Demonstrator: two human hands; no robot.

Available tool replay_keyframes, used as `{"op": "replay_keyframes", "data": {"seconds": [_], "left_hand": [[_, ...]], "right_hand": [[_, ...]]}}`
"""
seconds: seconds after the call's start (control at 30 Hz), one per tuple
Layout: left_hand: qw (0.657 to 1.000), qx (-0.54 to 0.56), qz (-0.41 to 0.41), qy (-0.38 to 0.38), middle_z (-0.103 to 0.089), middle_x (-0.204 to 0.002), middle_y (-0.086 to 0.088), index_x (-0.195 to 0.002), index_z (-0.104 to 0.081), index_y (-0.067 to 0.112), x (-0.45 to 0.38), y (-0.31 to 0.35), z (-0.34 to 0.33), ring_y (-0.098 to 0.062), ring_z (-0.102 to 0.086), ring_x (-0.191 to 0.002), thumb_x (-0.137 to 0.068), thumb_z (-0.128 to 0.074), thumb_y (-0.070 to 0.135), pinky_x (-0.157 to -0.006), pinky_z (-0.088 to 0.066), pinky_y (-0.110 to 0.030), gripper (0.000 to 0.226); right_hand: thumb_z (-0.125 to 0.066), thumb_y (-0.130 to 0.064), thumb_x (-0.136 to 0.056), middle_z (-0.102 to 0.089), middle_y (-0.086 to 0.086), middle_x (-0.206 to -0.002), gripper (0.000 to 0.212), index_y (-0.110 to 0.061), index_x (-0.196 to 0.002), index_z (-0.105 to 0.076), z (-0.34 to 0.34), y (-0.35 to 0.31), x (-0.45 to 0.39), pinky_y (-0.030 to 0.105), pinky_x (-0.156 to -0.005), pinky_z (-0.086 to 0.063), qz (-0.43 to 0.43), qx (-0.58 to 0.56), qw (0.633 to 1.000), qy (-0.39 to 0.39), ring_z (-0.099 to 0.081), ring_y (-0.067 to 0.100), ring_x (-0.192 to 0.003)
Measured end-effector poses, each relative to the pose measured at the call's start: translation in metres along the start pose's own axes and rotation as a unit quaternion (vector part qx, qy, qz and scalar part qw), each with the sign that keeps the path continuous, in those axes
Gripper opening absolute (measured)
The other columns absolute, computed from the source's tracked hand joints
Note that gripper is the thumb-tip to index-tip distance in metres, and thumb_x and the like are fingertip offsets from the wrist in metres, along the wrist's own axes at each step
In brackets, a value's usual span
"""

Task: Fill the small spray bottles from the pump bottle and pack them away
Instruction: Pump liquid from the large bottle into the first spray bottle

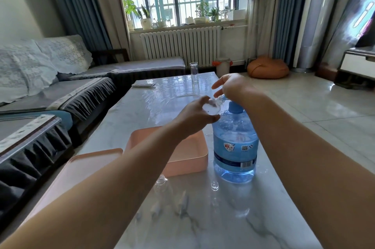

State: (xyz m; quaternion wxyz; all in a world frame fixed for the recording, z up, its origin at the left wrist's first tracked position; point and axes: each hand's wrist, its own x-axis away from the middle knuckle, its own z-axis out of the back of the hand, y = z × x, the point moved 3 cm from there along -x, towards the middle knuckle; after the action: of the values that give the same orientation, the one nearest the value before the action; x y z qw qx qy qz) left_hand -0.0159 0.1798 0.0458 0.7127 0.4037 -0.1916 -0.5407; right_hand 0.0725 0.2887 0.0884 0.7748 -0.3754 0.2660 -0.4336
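Observation:
A big blue water bottle with a blue pump top stands on the marble table. My left hand grips a small clear spray bottle tilted with its neck at the pump's spout. My right hand rests on top of the pump, palm down, fingers loosely spread. Another small clear bottle stands near the front, partly behind my left forearm. Clear spray heads and a small clear cap lie close by.
A pink box sits left of the blue bottle, its pink lid beside it. A tall clear glass and a remote are at the table's far end. A grey sofa runs along the left.

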Motion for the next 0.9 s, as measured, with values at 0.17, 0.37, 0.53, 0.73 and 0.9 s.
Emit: {"op": "replay_keyframes", "data": {"seconds": [0.17, 0.37, 0.53, 0.73, 0.9], "left_hand": [[1.0, -0.005, 0.014, 0.001, -0.059, -0.109, -0.027, -0.114, -0.058, 0.017, 0.003, 0.005, 0.001, -0.01, -0.042, -0.061, -0.084, -0.071, 0.022, -0.051, -0.032, -0.025, 0.033], [1.0, 0.002, 0.012, 0.001, -0.055, -0.09, -0.015, -0.116, -0.058, 0.017, 0.001, 0.017, 0.008, -0.01, -0.043, -0.062, -0.085, -0.071, 0.021, -0.052, -0.033, -0.023, 0.034], [1.0, 0.001, 0.007, 0.006, -0.057, -0.098, -0.007, -0.119, -0.057, 0.016, -0.005, 0.006, 0.002, -0.013, -0.05, -0.076, -0.084, -0.072, 0.021, -0.06, -0.037, -0.024, 0.039], [1.0, 0.005, 0.016, 0.0, -0.061, -0.111, -0.017, -0.115, -0.058, 0.017, 0.003, 0.002, -0.004, -0.007, -0.045, -0.068, -0.085, -0.071, 0.02, -0.055, -0.035, -0.022, 0.034], [0.998, -0.063, -0.009, 0.028, -0.063, -0.113, -0.019, -0.112, -0.058, 0.02, 0.001, 0.011, 0.006, -0.021, -0.053, -0.074, -0.082, -0.072, 0.026, -0.059, -0.04, -0.027, 0.034]], "right_hand": [[-0.037, 0.01, -0.093, -0.066, 0.015, -0.117, 0.037, -0.006, -0.105, -0.069, -0.001, -0.01, 0.0, 0.029, -0.076, -0.056, -0.018, 0.028, 0.999, -0.013, -0.066, 0.022, -0.1], [-0.038, 0.001, -0.099, -0.06, 0.015, -0.127, 0.032, -0.003, -0.118, -0.064, 0.007, -0.023, -0.007, 0.032, -0.092, -0.054, -0.03, 0.039, 0.998, -0.033, -0.066, 0.028, -0.1], [-0.031, 0.009, -0.093, -0.07, 0.014, -0.107, 0.042, -0.01, -0.103, -0.067, 0.004, -0.006, -0.011, 0.015, -0.052, -0.043, -0.007, -0.011, 1.0, -0.005, -0.065, 0.013, -0.081], [-0.038, 0.011, -0.093, -0.066, 0.011, -0.118, 0.038, -0.007, -0.11, -0.067, -0.003, -0.004, -0.008, 0.021, -0.071, -0.055, -0.021, 0.038, 0.999, -0.027, -0.066, 0.019, -0.098], [-0.043, 0.007, -0.095, -0.06, 0.008, -0.128, 0.035, -0.008, -0.117, -0.066, 0.004, -0.015, -0.004, 0.032, -0.093, -0.054, -0.015, 0.077, 0.997, -0.022, -0.062, 0.023, -0.111]]}}
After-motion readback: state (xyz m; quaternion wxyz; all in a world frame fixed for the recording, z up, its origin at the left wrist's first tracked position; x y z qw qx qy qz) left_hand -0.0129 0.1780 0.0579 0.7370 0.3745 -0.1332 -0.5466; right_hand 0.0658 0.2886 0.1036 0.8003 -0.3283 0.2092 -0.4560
